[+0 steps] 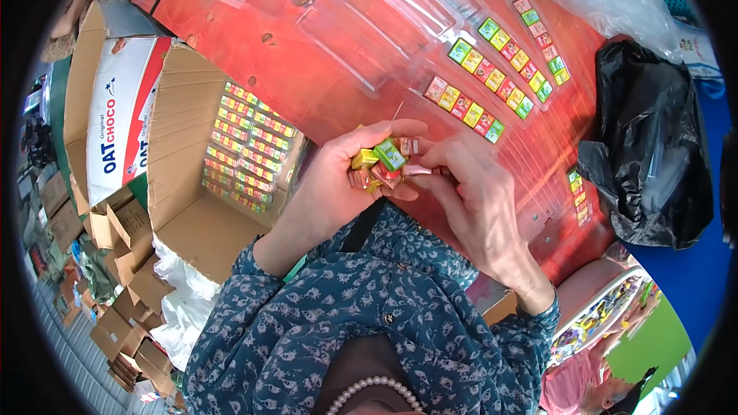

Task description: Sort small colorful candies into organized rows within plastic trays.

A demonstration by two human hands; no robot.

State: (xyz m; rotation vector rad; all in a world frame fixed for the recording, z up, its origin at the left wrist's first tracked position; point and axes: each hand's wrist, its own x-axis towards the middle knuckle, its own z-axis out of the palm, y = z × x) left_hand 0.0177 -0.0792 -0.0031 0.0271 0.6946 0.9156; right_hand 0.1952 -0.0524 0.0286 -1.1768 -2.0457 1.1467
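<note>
At nine o'clock an open cardboard box [192,207] stands, with rows of small coloured packets stacked against its far wall. Near the middle, the left hand [338,184] is cupped, its grip curled around a heap of small square candies [378,165], wrapped in yellow, green and red foil. Touching them from the three o'clock side, the right hand [477,200] pinches one pinkish candy between thumb and finger. At one o'clock, clear trays [477,107] with rows of candies lie on the red surface [323,54]. A black bag [653,161] is at three o'clock.
</note>
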